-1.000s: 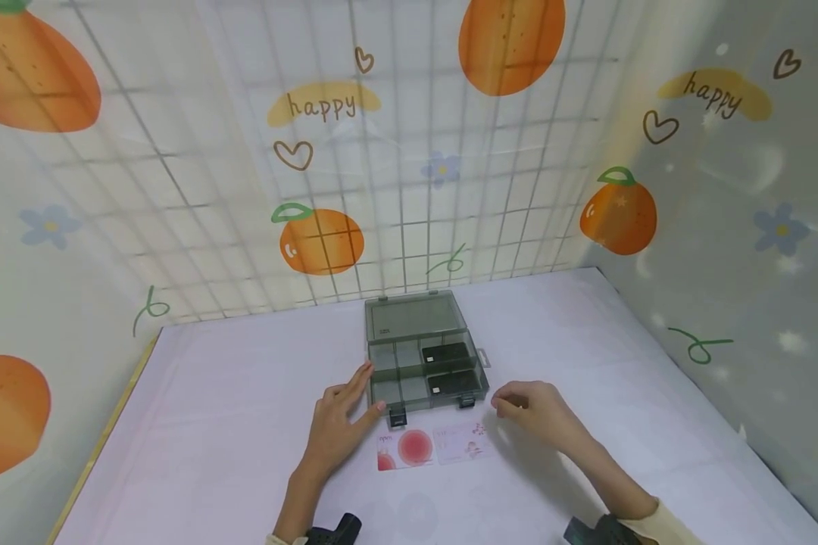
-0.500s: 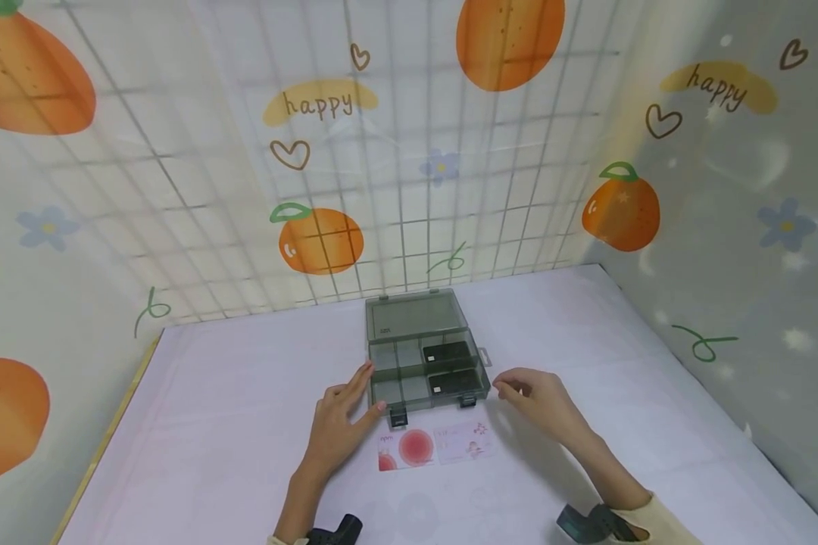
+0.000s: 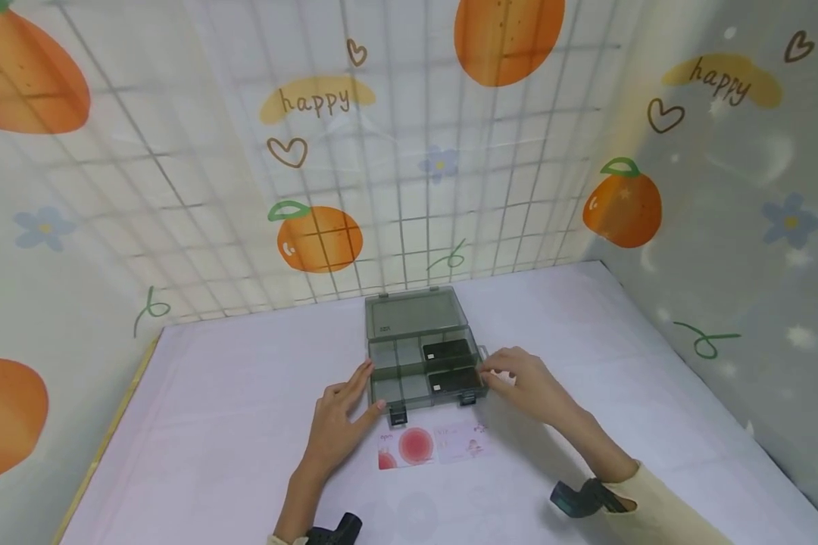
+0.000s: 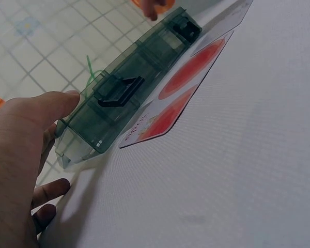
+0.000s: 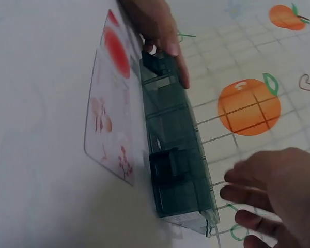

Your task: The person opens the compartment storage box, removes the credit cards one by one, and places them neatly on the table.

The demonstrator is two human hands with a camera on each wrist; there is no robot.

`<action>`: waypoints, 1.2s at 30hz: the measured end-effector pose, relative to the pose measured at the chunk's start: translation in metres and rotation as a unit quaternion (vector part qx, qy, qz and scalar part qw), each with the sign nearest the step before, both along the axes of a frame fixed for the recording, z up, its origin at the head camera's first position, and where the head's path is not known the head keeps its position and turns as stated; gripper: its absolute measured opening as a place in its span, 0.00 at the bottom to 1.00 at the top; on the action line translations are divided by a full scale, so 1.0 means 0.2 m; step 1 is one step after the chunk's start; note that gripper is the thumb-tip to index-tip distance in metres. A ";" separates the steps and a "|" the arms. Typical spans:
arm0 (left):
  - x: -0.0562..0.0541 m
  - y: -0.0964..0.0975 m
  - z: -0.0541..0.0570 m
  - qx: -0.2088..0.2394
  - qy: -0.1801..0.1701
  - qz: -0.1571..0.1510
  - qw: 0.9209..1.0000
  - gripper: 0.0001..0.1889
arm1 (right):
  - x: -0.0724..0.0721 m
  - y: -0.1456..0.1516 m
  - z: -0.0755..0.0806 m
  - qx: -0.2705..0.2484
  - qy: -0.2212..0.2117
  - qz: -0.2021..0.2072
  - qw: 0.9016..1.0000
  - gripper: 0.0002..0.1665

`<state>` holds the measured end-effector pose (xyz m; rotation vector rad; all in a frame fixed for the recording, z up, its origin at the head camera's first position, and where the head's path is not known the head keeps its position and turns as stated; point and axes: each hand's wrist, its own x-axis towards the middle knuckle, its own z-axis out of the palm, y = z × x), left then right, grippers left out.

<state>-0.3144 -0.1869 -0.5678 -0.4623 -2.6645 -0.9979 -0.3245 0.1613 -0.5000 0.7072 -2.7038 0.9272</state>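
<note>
A translucent grey-green compartment box (image 3: 387,390) lies on the table with its lid (image 3: 419,314) folded back. Two flat black pieces, one farther back (image 3: 448,350) and one nearer (image 3: 455,381), each with a small white mark, lie in its right compartments. My left hand (image 3: 337,424) rests against the box's left side, fingers extended, thumb at the front edge. At the right side, my right hand (image 3: 528,384) hovers close to the rim, fingers loosely bent; the right wrist view shows these fingers (image 5: 248,199) with nothing visible between them.
Just in front of the box lie a red-and-white card (image 3: 409,448) and a pale pink card (image 3: 458,441). Black latches (image 3: 398,415) stick out at the box's front. A patterned curtain (image 3: 409,151) hangs behind the white table (image 3: 245,378).
My right hand has risen and shifted left, from beside the box's front right corner to its right rim. The left hand, box and cards stay put.
</note>
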 end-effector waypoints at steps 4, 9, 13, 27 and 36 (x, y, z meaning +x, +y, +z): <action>0.00 0.00 0.00 0.001 0.007 0.003 1.000 0.35 | -0.05 -0.04 0.00 0.066 0.043 0.063 0.995 0.12; 0.00 0.01 0.00 0.005 0.000 -0.002 1.000 0.35 | -0.09 -0.09 -0.04 0.131 0.058 0.057 0.988 0.17; 0.00 0.01 -0.01 0.002 -0.002 -0.003 1.000 0.36 | -0.10 -0.09 -0.07 0.153 0.037 0.033 0.987 0.24; 0.00 0.01 0.00 0.003 0.001 -0.001 1.000 0.36 | -0.12 -0.03 -0.12 0.113 0.041 0.013 0.993 0.27; 0.00 0.01 -0.01 0.001 0.014 0.001 1.000 0.35 | -0.09 0.07 -0.18 0.059 0.019 -0.023 0.998 0.38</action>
